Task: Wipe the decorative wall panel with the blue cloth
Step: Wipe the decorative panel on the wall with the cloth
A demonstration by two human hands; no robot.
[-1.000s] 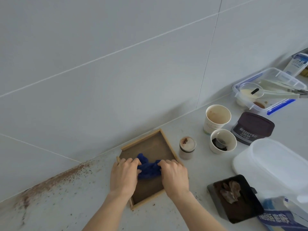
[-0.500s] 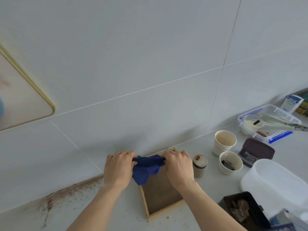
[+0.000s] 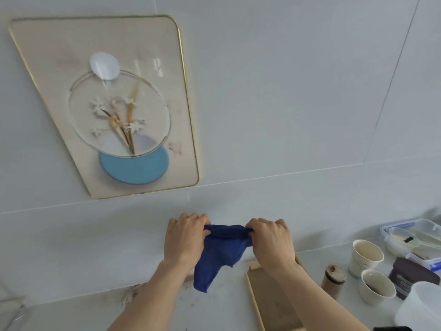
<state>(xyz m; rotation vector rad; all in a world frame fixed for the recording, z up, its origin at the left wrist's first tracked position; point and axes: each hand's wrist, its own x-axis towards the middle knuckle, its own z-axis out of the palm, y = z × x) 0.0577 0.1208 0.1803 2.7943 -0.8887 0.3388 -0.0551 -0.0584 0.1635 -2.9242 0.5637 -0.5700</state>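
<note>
The decorative wall panel (image 3: 102, 106) hangs on the tiled wall at upper left: beige with a thin gold rim, a glass ring of dried flowers, a white disc above and a light blue disc below; brownish specks mark its lower right. The blue cloth (image 3: 219, 254) is stretched between my two hands in mid-air, below and right of the panel, its tail hanging down. My left hand (image 3: 185, 237) grips the cloth's left end, and my right hand (image 3: 272, 242) grips its right end. Neither hand touches the panel.
A wooden tray (image 3: 272, 304) lies on the counter under my right forearm. To its right stand a small lidded jar (image 3: 333, 280), two paper cups (image 3: 366, 258), a dark cocoa tub (image 3: 412, 278), a clear lidded box (image 3: 415, 240) and a white container (image 3: 422, 309). Brown powder (image 3: 131, 295) soils the counter-wall corner.
Both hands lifted the cloth off the wooden tray and raised it toward the wall. The view tilted upward, bringing the whole panel into sight.
</note>
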